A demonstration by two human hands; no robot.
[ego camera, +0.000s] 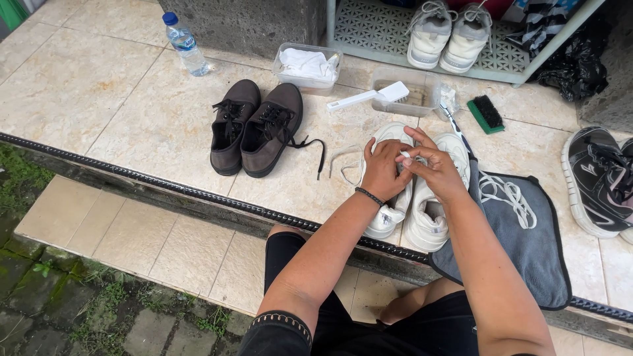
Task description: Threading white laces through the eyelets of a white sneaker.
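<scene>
On a tiled step, at its front edge, our two hands meet over a pair of white sneakers (409, 211) standing side by side, toes pointing away from us. Our left hand (382, 168), a dark band at the wrist, rests curled on the left shoe, while our right hand (436, 170) pinches a small white piece between thumb and fingertips just above the shoes; what it is we cannot tell. A loose white lace (344, 165) lies just left of the pair. To the right, a grey cloth (534, 244) with dark trim drapes over the step's edge, more white laces (508, 194) lying on it. Farther left stands a pair of dark brown lace-up shoes (254, 126). Behind them sit a clear tub holding a white cloth (307, 66), a white brush (369, 97) resting on a second clear tub (412, 92), a green scrubbing brush (486, 113) and a plastic water bottle (185, 45). Another pair of white sneakers (448, 34) stands on a rack at the back, and a black trainer (597, 181) lies at far right.
</scene>
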